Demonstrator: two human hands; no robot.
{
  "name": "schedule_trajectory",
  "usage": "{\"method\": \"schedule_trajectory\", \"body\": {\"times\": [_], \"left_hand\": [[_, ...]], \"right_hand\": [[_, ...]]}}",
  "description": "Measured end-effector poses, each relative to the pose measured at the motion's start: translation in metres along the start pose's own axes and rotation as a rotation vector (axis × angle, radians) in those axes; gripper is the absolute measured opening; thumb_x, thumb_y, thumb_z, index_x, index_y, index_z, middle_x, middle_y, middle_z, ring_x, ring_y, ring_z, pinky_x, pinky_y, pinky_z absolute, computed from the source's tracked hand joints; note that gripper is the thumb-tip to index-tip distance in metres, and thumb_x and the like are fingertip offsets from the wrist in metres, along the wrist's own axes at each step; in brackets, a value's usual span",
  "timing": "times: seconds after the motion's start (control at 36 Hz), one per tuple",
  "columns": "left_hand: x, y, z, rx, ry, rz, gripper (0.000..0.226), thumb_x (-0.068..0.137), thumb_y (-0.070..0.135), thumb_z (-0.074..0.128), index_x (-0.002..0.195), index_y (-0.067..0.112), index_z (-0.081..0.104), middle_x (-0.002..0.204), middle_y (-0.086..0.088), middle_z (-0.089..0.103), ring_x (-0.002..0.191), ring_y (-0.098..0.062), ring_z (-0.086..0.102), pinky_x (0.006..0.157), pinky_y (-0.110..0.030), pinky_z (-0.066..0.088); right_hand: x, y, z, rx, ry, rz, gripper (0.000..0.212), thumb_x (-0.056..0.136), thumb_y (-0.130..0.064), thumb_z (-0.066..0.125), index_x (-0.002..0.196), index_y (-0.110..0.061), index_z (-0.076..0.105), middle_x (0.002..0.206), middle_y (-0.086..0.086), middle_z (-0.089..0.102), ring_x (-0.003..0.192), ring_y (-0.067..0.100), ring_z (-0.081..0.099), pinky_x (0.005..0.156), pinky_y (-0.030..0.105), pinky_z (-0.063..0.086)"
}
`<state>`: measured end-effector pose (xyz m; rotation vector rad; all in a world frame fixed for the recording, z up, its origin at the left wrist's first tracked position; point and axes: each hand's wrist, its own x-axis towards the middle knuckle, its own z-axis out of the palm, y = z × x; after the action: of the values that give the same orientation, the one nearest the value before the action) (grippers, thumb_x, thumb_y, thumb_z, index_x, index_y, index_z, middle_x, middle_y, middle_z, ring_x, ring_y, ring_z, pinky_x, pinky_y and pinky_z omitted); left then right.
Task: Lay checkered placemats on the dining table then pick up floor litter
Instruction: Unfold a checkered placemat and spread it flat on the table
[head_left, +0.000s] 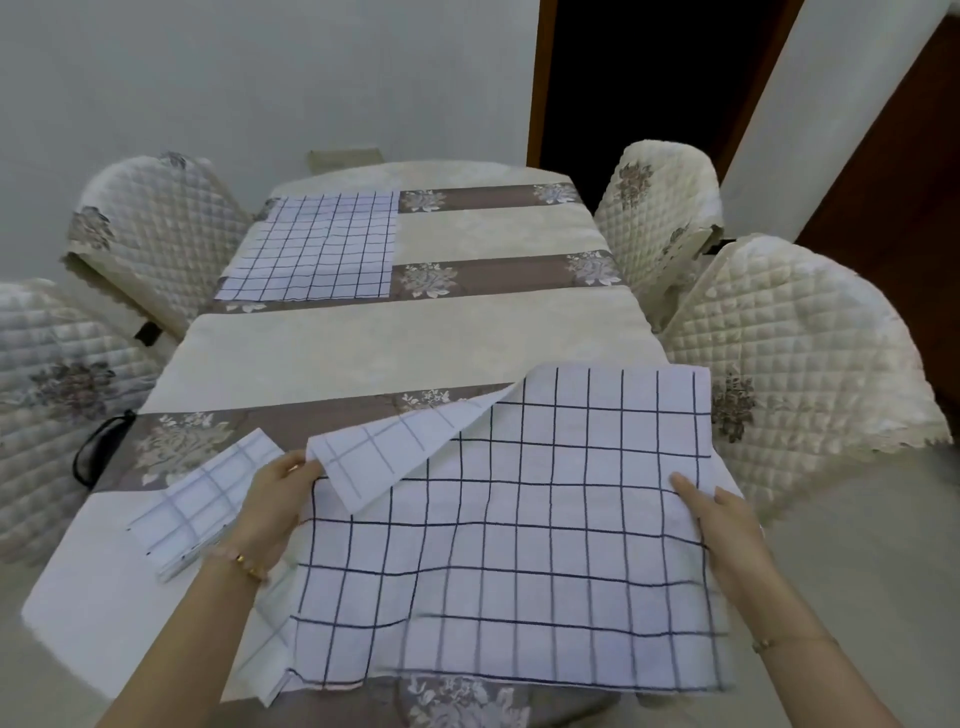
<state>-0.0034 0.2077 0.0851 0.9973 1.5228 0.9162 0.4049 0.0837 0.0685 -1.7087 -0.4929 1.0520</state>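
A white placemat with dark grid lines (545, 561) lies spread over the near right part of the dining table (405, 343). Its upper left corner is folded back, and my left hand (275, 504) pinches that folded corner. My right hand (722, 530) rests flat on the mat's right edge with fingers straight. A folded checkered placemat (202, 504) lies just left of my left hand. A second spread placemat (317, 249) lies flat at the table's far left.
The table wears a cream cloth with brown floral bands. Quilted cream chair covers stand at left (150, 234) (47, 410) and right (660, 208) (800, 358). A dark doorway (639, 78) opens behind the table's far right corner.
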Motion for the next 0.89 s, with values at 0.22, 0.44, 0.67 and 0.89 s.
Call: {"method": "schedule_trajectory", "body": {"times": [0.22, 0.44, 0.67, 0.89], "left_hand": [[0.015, 0.016, 0.008, 0.102, 0.103, 0.138, 0.017, 0.094, 0.016, 0.051, 0.092, 0.004, 0.063, 0.079, -0.011, 0.059, 0.077, -0.024, 0.051, 0.057, -0.028, 0.042], [0.014, 0.011, 0.038, 0.109, -0.023, 0.144, 0.017, 0.089, 0.011, 0.060, 0.073, 0.013, 0.065, 0.074, -0.009, 0.063, 0.067, -0.020, 0.056, 0.063, -0.030, 0.045], [0.020, -0.007, 0.078, 0.220, -0.203, 0.137, 0.021, 0.086, 0.022, 0.065, 0.078, 0.004, 0.060, 0.074, -0.008, 0.047, 0.072, -0.019, 0.041, 0.061, -0.031, 0.032], [-0.009, -0.003, 0.138, 0.249, -0.516, 0.207, 0.029, 0.090, 0.023, 0.060, 0.080, -0.005, 0.057, 0.075, -0.009, 0.050, 0.074, -0.021, 0.047, 0.072, -0.035, 0.037]], "right_hand": [[-0.007, -0.027, -0.027, -0.006, 0.078, -0.011, 0.028, 0.086, -0.031, 0.066, 0.106, -0.012, 0.067, 0.112, 0.012, 0.068, 0.101, 0.029, 0.064, 0.099, 0.047, 0.047], [-0.032, -0.012, -0.057, -0.070, 0.185, -0.045, 0.062, 0.088, -0.031, 0.063, 0.141, -0.008, 0.040, 0.144, 0.010, 0.045, 0.133, 0.026, 0.040, 0.103, 0.033, 0.029], [-0.073, 0.021, -0.096, -0.011, 0.381, 0.115, 0.053, 0.087, -0.027, 0.065, 0.127, 0.006, 0.051, 0.132, 0.021, 0.055, 0.122, 0.035, 0.051, 0.099, 0.038, 0.038], [-0.125, 0.053, -0.141, 0.147, 0.587, 0.141, 0.029, 0.089, -0.019, 0.062, 0.110, 0.001, 0.062, 0.088, 0.015, 0.068, 0.077, 0.025, 0.064, 0.068, 0.034, 0.050]]}}
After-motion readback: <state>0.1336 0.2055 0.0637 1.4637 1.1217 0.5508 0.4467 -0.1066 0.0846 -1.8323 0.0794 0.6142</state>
